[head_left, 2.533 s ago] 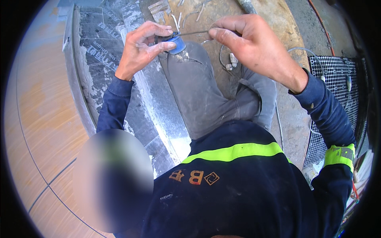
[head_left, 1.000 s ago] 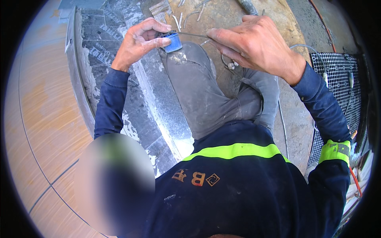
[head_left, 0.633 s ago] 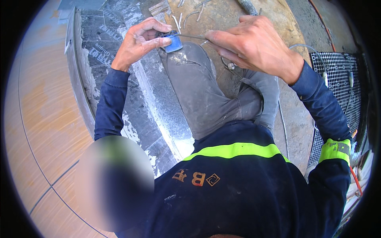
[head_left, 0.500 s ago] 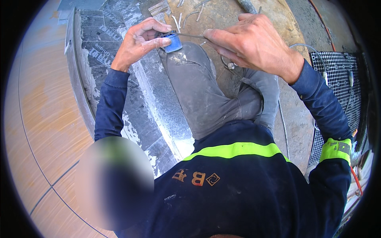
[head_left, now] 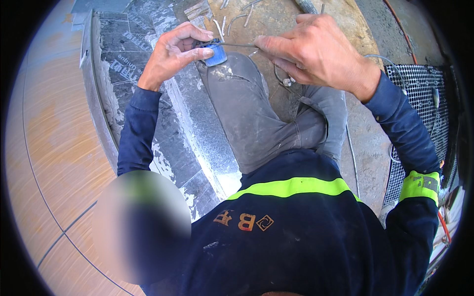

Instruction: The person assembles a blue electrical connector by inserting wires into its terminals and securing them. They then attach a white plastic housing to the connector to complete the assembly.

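Observation:
A thin grey cable (head_left: 238, 45) stretches between my two hands above my bent knee. My left hand (head_left: 178, 47) pinches its left end between thumb and fingertips. Just under that thumb is a small blue object (head_left: 216, 56) with a dark top, close to the knee; its kind, and whether the left hand holds it too, I cannot make out. My right hand (head_left: 316, 52) is closed round the cable's other part, and a short grey end sticks up above its knuckles. What else lies inside the right fist is hidden.
Several short cable scraps (head_left: 237, 19) lie on the brown board (head_left: 281, 24) ahead. To the right are a black perforated mat (head_left: 414, 98) and an orange cable (head_left: 401, 29). Grey tiles (head_left: 123, 44) and a large tan slab (head_left: 59, 148) fill the left side.
My right hand has shifted slightly upward and to the right, with the short grey end above it tilting a little. The left hand has stayed almost still.

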{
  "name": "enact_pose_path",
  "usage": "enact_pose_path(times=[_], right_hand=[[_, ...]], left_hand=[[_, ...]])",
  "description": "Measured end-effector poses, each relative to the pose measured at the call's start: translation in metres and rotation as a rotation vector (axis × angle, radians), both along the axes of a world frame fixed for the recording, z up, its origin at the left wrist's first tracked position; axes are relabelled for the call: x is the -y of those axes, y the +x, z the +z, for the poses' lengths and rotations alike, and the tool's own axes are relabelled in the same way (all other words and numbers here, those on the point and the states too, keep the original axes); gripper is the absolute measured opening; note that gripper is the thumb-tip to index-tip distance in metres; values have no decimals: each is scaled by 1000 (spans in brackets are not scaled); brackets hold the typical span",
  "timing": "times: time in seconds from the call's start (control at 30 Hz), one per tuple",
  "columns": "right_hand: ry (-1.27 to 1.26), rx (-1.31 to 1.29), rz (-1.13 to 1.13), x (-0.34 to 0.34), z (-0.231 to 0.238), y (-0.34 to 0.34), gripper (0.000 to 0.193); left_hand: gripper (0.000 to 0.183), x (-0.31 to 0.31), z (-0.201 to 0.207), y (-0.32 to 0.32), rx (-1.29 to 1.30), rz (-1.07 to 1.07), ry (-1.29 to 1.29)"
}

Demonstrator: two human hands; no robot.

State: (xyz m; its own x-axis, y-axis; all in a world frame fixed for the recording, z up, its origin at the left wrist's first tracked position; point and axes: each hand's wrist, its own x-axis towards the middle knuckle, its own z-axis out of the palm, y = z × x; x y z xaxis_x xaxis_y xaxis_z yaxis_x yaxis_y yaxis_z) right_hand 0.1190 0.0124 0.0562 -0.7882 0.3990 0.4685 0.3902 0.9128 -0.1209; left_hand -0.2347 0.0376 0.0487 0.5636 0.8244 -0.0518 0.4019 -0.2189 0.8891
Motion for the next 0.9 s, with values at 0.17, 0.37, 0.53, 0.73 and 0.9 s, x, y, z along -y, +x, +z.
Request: enact_pose_path(times=[0.17,0.37,0.53,0.73,0.9], right_hand=[[-185,-20,-27,5,9,-8,27],[-764,-319,-189,21,8,-23,23],[-982,-600,-267,27,-23,-30,26],[-2020,-947,-238,51,20,-37,31],[-2541,-1588,-53,59,10,-47,40]], left_hand=[[26,7,-1,3,2,33,50],[27,14,-3,7,-17,45,162],[27,18,-5,11,-27,54,243],[27,16,-6,10,-107,25,323],[26,16,-9,8,-87,36,332]])
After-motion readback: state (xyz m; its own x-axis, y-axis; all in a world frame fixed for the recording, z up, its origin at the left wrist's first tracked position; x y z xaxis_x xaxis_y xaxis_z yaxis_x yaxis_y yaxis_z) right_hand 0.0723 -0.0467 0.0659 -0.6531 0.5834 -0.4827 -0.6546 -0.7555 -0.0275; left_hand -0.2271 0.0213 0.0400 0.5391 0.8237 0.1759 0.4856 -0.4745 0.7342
